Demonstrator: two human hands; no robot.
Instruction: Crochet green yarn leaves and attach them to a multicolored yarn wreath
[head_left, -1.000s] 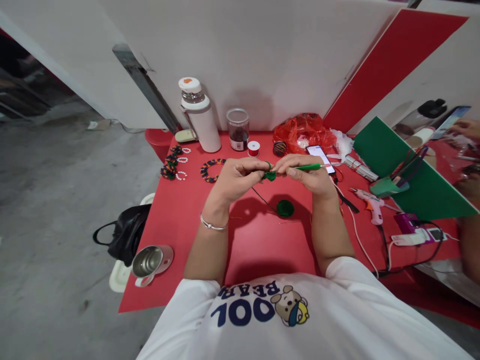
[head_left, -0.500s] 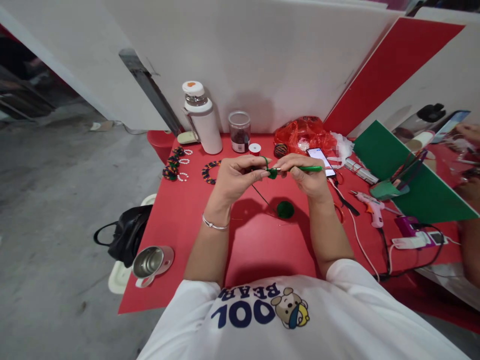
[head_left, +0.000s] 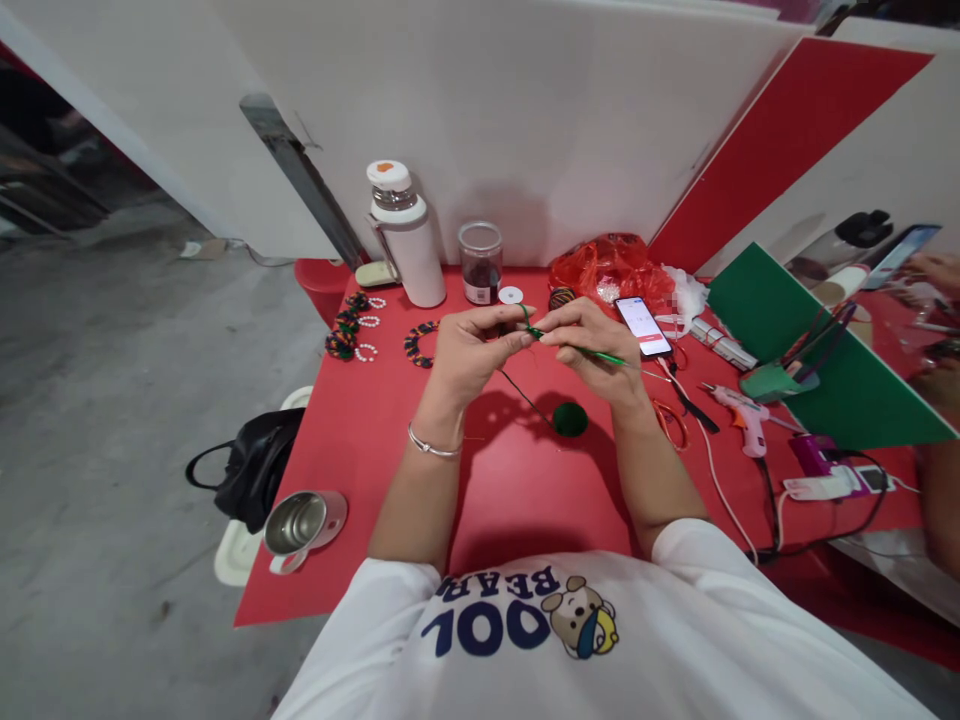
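My left hand (head_left: 466, 358) is closed, pinching green yarn (head_left: 527, 318) between thumb and fingers, with a strand looped up over the forefinger. Beside it, almost touching, my right hand (head_left: 600, 350) holds a green-handled crochet hook (head_left: 604, 357) slanting across its fingers. Its thumb and fingertips meet at the small piece of green yarn work, which they mostly hide. A dark strand runs down from my left hand to a ball of green yarn (head_left: 570, 419) on the red table (head_left: 525, 500).
Behind stand a white thermos (head_left: 411, 240) and a clear jar (head_left: 480, 262). Beaded and braided pieces (head_left: 346, 330) lie to the left, near a metal cup (head_left: 304, 528). Rightward are a phone (head_left: 643, 327), glue gun (head_left: 742, 415), cables, and a green panel (head_left: 817, 350). Another person's hand shows far right.
My right hand has turned, so the crochet hook now points down to the right and lies lower across the fingers. Its fingertips have moved onto the green yarn work.
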